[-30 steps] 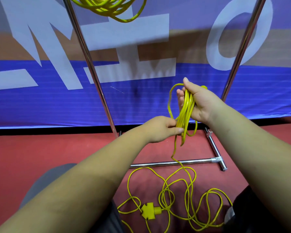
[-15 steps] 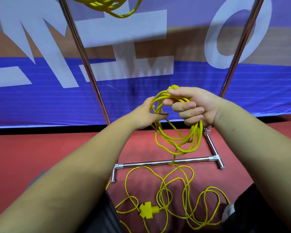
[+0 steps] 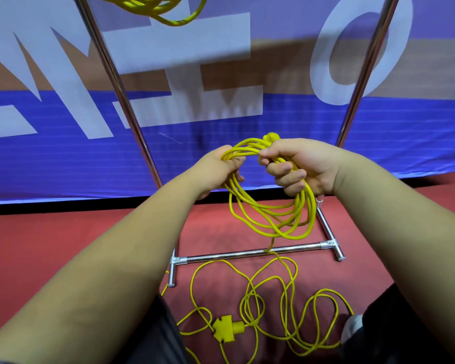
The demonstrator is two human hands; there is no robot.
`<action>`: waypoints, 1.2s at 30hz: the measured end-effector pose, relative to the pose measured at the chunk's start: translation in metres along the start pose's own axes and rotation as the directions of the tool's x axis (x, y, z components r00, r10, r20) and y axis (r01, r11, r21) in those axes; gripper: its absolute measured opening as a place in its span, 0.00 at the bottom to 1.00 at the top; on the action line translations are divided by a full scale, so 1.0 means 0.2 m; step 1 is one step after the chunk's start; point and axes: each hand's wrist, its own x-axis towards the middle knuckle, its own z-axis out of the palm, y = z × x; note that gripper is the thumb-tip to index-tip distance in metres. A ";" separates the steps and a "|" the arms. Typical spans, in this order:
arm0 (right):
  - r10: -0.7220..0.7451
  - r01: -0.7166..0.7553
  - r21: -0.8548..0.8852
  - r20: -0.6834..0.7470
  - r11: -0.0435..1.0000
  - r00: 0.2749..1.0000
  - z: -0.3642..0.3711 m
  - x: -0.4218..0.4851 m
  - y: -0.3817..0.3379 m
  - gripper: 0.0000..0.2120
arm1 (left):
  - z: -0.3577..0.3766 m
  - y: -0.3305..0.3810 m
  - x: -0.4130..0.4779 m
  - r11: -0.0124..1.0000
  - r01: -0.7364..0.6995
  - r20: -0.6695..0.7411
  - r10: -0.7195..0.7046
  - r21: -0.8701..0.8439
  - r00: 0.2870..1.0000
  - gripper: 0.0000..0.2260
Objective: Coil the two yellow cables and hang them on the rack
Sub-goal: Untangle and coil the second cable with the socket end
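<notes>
— Nearest us the slack (image 3: 273, 292) lies in crossed loops on the floor (image 3: 63, 245), socket block (image 3: 227, 332) among them, one strand crossing the rack's base bar (image 3: 247, 254).

— So we may knot or snag it there.

— Our left hand (image 3: 218, 170) and right hand (image 3: 297, 164) both clench the coil (image 3: 273, 219); loosen either and turns spill. Beyond, the other cable (image 3: 155, 6) hangs.

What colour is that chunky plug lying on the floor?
The plug is yellow, like its cable; clearest in the head view.

left hand (image 3: 218, 170) fingers curled, right hand (image 3: 297, 166) fisted, forearms extended
</notes>
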 end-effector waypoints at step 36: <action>-0.355 0.354 0.402 -0.073 0.845 0.932 -0.25 -0.23 -0.11 0.15 | 0.41 -0.50 -0.07 0.652 -0.125 0.417 -0.316 0.748 0.852 0.10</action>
